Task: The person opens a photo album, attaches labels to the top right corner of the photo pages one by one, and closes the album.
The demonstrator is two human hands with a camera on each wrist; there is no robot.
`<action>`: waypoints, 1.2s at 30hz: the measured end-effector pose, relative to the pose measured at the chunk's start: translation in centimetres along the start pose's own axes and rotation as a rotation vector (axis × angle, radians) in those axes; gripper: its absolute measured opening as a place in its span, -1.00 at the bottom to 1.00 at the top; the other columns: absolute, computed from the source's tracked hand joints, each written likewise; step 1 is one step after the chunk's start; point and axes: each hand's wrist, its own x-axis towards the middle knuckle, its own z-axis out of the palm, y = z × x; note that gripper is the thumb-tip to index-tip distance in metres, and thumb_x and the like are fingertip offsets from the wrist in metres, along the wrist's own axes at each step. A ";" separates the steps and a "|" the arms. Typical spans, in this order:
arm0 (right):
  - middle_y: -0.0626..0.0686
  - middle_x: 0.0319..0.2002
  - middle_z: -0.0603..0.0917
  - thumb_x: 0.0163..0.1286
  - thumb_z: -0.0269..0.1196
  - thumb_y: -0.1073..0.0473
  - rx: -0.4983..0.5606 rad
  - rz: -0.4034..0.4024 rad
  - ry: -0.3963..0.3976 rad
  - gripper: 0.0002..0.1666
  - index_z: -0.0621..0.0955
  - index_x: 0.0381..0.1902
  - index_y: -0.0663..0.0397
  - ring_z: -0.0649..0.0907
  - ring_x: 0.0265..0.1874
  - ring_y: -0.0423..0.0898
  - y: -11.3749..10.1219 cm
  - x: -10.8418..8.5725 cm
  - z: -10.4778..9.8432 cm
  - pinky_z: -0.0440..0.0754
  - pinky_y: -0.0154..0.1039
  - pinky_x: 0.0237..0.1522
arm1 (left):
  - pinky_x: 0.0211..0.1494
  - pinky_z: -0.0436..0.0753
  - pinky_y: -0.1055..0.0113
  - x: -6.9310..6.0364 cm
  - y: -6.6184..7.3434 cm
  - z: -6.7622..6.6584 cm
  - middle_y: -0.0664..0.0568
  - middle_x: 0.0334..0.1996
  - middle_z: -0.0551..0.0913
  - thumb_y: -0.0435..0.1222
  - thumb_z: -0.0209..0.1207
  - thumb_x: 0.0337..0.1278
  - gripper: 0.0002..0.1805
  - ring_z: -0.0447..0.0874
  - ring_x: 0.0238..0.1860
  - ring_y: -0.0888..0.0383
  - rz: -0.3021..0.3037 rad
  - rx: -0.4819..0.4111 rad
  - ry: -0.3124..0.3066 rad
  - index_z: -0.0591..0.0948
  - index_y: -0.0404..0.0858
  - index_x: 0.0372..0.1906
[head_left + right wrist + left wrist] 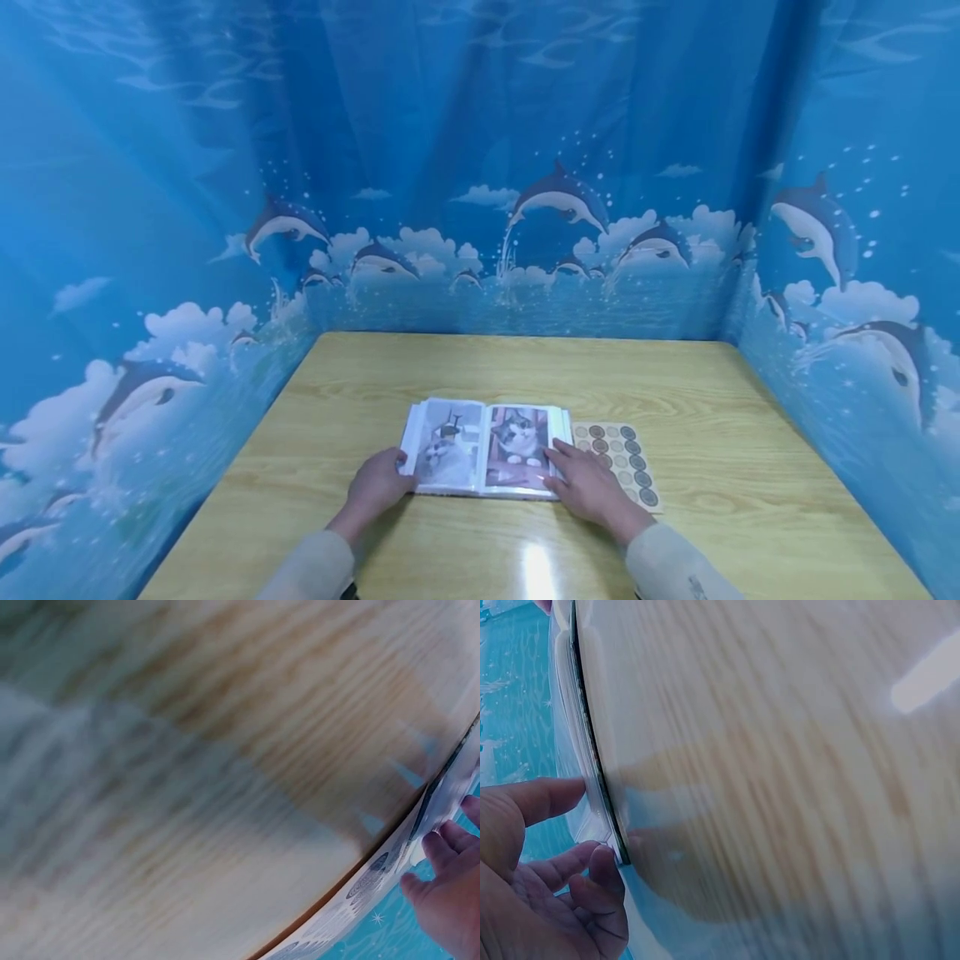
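An album (482,450) lies open on the table, a cat picture on each of the two pages. My left hand (378,483) holds its left edge; in the left wrist view the thumb of that hand (555,877) is on the page side and curled fingers are at the lower corner of the cover (600,780). My right hand (592,487) rests with spread fingers on the right page's edge. Seen from the right wrist, the fingers of the hand (450,885) touch the album's side (442,795).
A flat board (622,454) with rows of dark and light round pieces lies right of the album, partly under my right hand. The wooden table (480,367) is bordered by blue curtains (450,125) printed with dolphins. Light glares on the table near the front.
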 end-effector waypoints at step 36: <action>0.31 0.36 0.40 0.43 0.20 0.11 0.088 0.050 0.047 -0.42 0.46 0.34 0.19 0.41 0.31 0.31 0.9 -1.7 -1.5 0.29 0.31 0.31 | -0.18 0.61 0.05 1.1 5.5 0.5 -0.06 -0.36 0.64 -0.29 0.25 0.10 -0.65 0.57 -0.33 0.05 0.284 0.063 0.035 0.66 -0.39 -0.03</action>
